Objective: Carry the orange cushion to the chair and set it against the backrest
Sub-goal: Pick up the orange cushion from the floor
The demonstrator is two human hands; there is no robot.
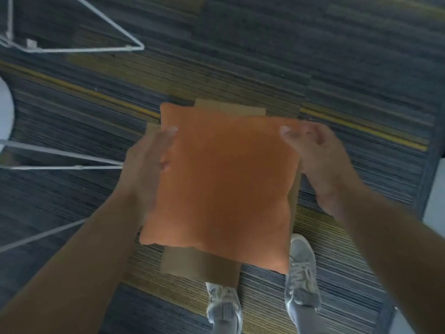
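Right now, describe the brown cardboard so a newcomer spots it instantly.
Start at the striped grey-and-yellow carpet, then find the orange cushion held between both hands mid-frame. The cardboard lies flat beneath it, showing beyond the cushion's far and near edges, just ahead of the grey sneakers: dull brown, flat, straight-edged.

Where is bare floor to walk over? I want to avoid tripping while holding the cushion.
Open carpet lies ahead, beyond the cushion, and to the right. The left is crowded by white metal legs. A cardboard piece lies on the floor by the shoes.
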